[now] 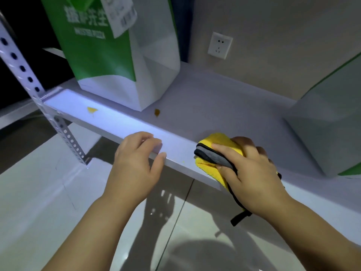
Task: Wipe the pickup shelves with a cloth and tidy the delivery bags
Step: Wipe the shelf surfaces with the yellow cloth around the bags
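Note:
A white shelf (pixel 214 106) runs from left to right in front of me. My right hand (pixel 252 173) grips a folded yellow and grey cloth (pixel 220 145) and presses it on the shelf's front edge. My left hand (pixel 136 163) rests on that front edge to the left of the cloth, fingers apart, holding nothing. A green and white delivery bag (pixel 109 61) with a paper label stands upright at the back left of the shelf. A second green and white bag (pixel 330 130) sits at the right end. Two small yellow-brown stains (pixel 91 110) (pixel 157 112) mark the shelf near the left bag.
A perforated metal upright (pixel 39 98) carries the shelf at the left. A white wall socket (pixel 219 45) sits on the beige wall behind the shelf. Glossy light floor tiles (pixel 58 202) lie below, with my shadow on them.

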The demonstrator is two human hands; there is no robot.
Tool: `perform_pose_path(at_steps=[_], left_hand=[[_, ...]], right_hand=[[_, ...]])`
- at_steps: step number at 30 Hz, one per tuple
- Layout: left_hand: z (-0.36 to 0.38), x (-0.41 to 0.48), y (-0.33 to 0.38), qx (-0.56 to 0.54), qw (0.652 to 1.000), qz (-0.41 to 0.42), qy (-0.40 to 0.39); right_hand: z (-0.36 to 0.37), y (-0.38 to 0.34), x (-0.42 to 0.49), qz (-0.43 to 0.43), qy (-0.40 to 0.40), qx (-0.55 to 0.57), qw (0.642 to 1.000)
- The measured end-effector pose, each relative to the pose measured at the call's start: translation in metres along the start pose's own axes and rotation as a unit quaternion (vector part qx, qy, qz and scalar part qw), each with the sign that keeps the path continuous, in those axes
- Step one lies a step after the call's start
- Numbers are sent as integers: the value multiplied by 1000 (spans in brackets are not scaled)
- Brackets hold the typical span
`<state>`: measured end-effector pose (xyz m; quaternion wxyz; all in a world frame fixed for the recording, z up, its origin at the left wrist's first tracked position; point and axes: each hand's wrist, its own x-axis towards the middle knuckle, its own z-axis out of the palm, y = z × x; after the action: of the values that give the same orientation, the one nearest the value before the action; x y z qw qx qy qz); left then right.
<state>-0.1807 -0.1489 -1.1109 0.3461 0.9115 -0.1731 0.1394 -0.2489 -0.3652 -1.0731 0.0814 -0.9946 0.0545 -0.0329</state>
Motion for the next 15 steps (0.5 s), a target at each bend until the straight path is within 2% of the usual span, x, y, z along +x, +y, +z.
perform_pose_path(at_steps=[5, 10, 12, 15], left_hand=[[-25, 13, -14, -1, 998, -38, 44], [-48, 43, -9, -39, 992, -53, 109], [-51, 61, -5, -45, 989, -88, 107], [-49, 90, -1, -29, 985, -159, 61]], right_hand=[[6, -29, 25, -31, -14, -3, 999], [8, -47, 45, -14, -28, 5, 999], [8, -51, 55, -10, -39, 7, 999], [7, -51, 69, -7, -48, 2, 999]])
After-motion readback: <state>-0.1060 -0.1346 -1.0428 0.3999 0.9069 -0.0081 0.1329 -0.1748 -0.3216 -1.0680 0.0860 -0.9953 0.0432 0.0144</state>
